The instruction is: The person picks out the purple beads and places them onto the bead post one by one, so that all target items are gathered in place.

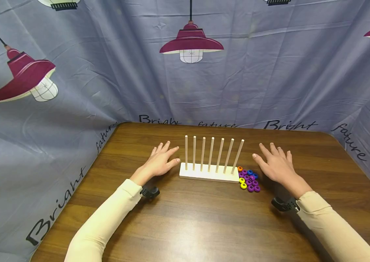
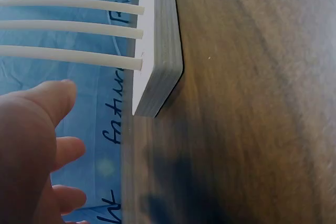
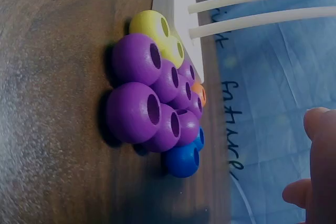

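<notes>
A pale wooden peg board (image 1: pixel 209 175) with several upright pegs (image 1: pixel 211 154) stands on the table, and no beads are on its pegs. Against its right end lies a cluster of round holed beads: purple beads (image 3: pixel 134 113), yellow beads (image 3: pixel 149 24), blue beads (image 3: pixel 182 160) and one orange bead (image 1: pixel 239 169). My left hand (image 1: pixel 158 162) is spread just left of the board, thumb toward it, holding nothing. To the right of the beads, my right hand (image 1: pixel 278 165) is also spread with fingers apart and nothing in it.
The brown wooden table (image 1: pixel 188 222) stretches out in front of the board. Behind it hangs a blue-grey curtain (image 1: pixel 253 80) printed with lamps and lettering. Dark wrist devices (image 1: pixel 150 193) sit under both wrists.
</notes>
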{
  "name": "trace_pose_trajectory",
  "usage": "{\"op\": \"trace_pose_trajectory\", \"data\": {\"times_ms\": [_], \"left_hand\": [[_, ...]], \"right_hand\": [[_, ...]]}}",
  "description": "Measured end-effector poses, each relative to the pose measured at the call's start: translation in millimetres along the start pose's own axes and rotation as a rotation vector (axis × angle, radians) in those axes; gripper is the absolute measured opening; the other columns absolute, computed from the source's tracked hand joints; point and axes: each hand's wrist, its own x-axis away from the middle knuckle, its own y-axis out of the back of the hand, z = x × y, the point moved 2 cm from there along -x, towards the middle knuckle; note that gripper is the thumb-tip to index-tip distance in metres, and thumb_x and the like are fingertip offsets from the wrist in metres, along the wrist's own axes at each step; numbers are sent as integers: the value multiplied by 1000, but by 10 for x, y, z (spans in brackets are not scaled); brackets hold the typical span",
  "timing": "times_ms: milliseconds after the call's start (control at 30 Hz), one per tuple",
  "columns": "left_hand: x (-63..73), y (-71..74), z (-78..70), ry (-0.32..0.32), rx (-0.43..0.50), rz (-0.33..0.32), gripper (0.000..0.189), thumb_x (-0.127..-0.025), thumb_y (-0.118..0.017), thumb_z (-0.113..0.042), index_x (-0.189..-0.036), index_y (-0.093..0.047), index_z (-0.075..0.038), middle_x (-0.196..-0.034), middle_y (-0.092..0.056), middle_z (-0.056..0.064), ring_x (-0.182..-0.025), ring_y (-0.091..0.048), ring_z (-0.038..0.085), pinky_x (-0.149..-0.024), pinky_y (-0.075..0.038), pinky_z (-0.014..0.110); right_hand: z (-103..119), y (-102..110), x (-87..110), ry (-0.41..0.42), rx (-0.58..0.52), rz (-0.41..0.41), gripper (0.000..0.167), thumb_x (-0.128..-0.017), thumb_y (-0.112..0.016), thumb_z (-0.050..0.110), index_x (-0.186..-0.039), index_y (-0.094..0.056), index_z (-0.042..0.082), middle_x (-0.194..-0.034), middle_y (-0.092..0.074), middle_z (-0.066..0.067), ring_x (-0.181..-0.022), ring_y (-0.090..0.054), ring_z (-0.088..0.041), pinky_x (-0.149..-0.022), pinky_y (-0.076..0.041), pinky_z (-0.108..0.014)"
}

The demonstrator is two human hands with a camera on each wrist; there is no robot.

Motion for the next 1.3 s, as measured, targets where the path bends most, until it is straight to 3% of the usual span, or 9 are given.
{"op": "trace_pose_trajectory", "data": {"times_ms": [200, 500, 967, 1300], "left_hand": [[39, -68, -24, -32, 36, 36, 63, -102, -56, -45, -155, -43, -14, -167, -20, 27, -154, -13, 55, -124, -11, 71], [33, -218, -61, -28, 77, 73, 68, -97, -61, -51, -154, -46, -16, -167, -22, 25, -155, -13, 52, -125, -11, 68], [-35, -427, -109, -17, 94, 70, 69, -94, -65, -51, -150, -51, -13, -167, -26, 23, -155, -16, 50, -126, -14, 65], [-99, -531, -105, -35, 121, 26, 76, -81, -76, -57, -144, -58, -20, -166, -28, 23, -156, -13, 51, -126, -9, 65]], "right_hand": [[-3, -39, -1, 1, 0, 5, 82, -104, -25, 65, -159, -29, 4, -160, -18, -42, -142, -16, -69, -114, -3, -81], [3, -97, 5, 9, 4, 7, 83, -104, -25, 65, -158, -32, 3, -159, -21, -42, -142, -20, -69, -114, -4, -81], [5, -135, 38, 25, 21, 29, 82, -104, -26, 65, -157, -34, 3, -157, -25, -43, -142, -21, -68, -112, -6, -82], [-10, -140, 48, 19, 26, 31, 81, -105, -25, 64, -157, -34, 4, -157, -26, -42, -142, -22, -67, -113, -7, -82]]}}
